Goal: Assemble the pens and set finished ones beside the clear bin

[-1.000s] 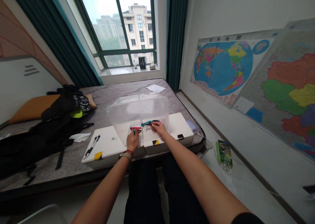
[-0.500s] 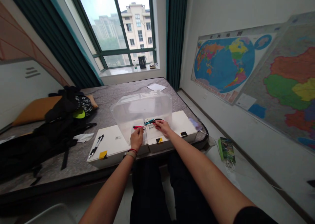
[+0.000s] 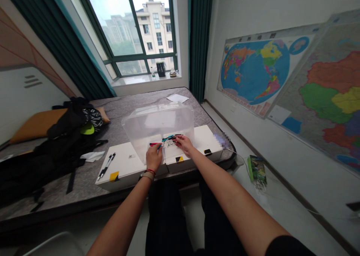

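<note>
My left hand (image 3: 154,157) is closed, thumb and fingers pinched on a slim pen (image 3: 160,146) with a blue end. My right hand (image 3: 184,145) is also closed, its fingertips at a small pile of pens; what they pinch is too small to make out. Turquoise and dark pens (image 3: 168,138) lie between the hands, with small white pieces (image 3: 169,143) just below them. A red pen (image 3: 153,144) pokes out beyond my left fingers. Behind the pens rises a clear plastic bin (image 3: 160,121), seemingly tipped on its side on white boxes (image 3: 126,158).
Two black-and-white pens (image 3: 107,166) lie on the left white box. Further left, black bags and clothing (image 3: 64,136) cover part of the mattress (image 3: 135,100). White paper (image 3: 177,98) lies behind the bin. A cable (image 3: 239,155) trails off the right side.
The view has shifted slightly. A blue-ended pen now shows in my left fingers. My right hand stays at the pile, its fingers slightly rearranged.
</note>
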Demonstrator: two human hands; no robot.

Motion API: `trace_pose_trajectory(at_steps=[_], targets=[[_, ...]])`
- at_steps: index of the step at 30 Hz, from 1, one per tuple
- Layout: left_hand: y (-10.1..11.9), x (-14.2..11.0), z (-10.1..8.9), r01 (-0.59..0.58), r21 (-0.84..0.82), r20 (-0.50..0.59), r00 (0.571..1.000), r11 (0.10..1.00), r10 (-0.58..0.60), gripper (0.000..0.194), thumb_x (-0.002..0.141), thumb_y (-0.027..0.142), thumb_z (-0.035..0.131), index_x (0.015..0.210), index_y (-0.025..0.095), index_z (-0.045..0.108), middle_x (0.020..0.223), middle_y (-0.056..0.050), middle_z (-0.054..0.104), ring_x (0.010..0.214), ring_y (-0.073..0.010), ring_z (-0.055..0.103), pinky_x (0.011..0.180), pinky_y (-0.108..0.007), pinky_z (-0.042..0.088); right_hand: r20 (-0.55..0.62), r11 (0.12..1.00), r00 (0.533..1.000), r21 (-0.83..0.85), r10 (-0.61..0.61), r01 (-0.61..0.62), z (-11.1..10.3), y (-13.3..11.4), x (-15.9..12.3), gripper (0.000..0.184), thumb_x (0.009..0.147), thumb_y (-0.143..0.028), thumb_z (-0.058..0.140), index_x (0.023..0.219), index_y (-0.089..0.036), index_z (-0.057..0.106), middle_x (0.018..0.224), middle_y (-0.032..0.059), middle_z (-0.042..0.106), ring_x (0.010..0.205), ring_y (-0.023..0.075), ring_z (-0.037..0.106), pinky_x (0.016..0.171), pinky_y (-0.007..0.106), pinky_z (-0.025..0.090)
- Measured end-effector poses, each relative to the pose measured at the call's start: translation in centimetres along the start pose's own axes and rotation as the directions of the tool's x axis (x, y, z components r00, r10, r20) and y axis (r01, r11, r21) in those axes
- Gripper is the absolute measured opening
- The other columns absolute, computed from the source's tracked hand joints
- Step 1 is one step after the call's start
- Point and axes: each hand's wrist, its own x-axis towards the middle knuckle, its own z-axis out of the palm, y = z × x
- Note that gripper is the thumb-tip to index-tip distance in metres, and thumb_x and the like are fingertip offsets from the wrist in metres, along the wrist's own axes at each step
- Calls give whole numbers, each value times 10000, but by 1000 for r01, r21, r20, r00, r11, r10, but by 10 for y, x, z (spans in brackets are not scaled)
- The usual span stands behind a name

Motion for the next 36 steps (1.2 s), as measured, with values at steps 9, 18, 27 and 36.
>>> trace_pose_trajectory(at_steps=[9,18,27,36], targets=[[0,-1,3,8,118,-27,1000,993,-5,350,945,355,427,1162,214,663,1099,-119,697,1020,-289,589,878,-396,414,-45,999,999,-36,-4,2,3,-1,-1,99,791,-174,719,857,-157,647,765,43,713,633,88,609,698,241,524],[-5,0,8,-7,41,-91,996,999,10,290,906,354,501,1066,216,700,1017,-84,721,927,-248,619,862,-360,451,-58,999,998,-52,0,-3,3,0,1,102,762,-155,724,846,-150,665,713,26,708,612,82,608,648,215,526],[-3,-1,7,61,-13,-139,988,998,-62,300,926,384,478,1081,204,662,922,-76,706,769,-199,617,751,-308,455,-49,1000,999,-17,-5,4,1,1,3,119,772,-189,746,818,-143,648,697,24,689,583,75,581,645,217,520],[1,-4,3,135,-30,-152,979,990,-138,206,927,339,482,1004,207,620,813,-45,676,712,-186,606,650,-269,394,-9,988,995,119,98,-96,-3,-6,0,276,922,-340,590,716,-165,538,574,-12,579,451,67,441,509,195,455]])
